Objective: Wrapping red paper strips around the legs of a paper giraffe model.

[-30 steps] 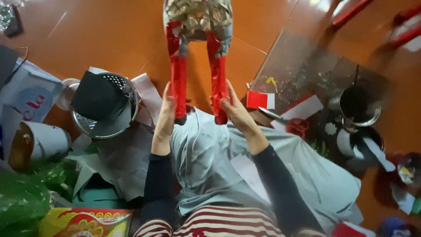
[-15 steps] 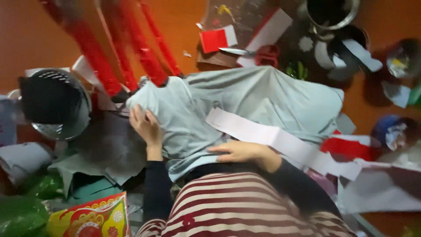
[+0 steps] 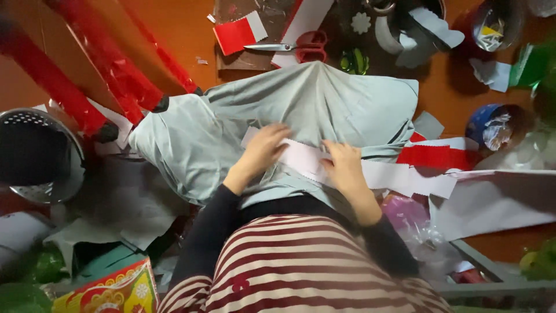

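Note:
A long white paper strip with a zigzag edge lies across a pale grey cloth spread over my lap. My left hand lies on the strip's left end, fingers curled over its edge. Just to the right, my right hand grips the strip near its middle. Both arms wear dark sleeves, and a red-and-white striped shirt fills the bottom of the view. The strip runs on to the right, past the cloth's edge.
Two red-wrapped poles slant in from the upper left onto the cloth's corner. Red-handled scissors and a red-and-white paper piece lie beyond the cloth. A metal colander sits left, a blue bowl of scraps right, a red strip beside it.
A second ago both hands gripped the red poles. They let go and came down to the lap; the left hand has now slid from the cloth onto the white strip beside the right.

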